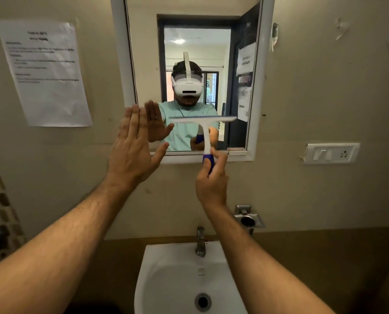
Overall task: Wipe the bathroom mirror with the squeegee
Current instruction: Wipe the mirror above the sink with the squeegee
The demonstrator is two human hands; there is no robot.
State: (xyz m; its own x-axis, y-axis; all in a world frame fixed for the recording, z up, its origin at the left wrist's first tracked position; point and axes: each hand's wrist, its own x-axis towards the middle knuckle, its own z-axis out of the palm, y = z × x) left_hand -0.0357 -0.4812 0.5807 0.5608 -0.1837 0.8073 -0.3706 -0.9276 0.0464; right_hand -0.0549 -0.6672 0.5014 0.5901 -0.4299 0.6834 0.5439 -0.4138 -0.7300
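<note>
The bathroom mirror (pixel 143 53), in a white frame, hangs on the wall straight ahead. A white squeegee (pixel 203 120) with a blue grip is upright, its blade lying level across the lower part of the glass. My right hand (pixel 211 184) is closed around the blue grip just below the mirror's bottom edge. My left hand (pixel 132 150) is raised flat, fingers together and pointing up, at the mirror's lower left corner; whether it touches the frame I cannot tell. The glass reflects a person with both hands.
A white washbasin (pixel 166 279) with a metal tap (pixel 200 242) sits below my arms. A paper notice (pixel 44 71) is taped left of the mirror. A switch plate (pixel 332 152) and a metal holder (pixel 249 219) are on the right wall.
</note>
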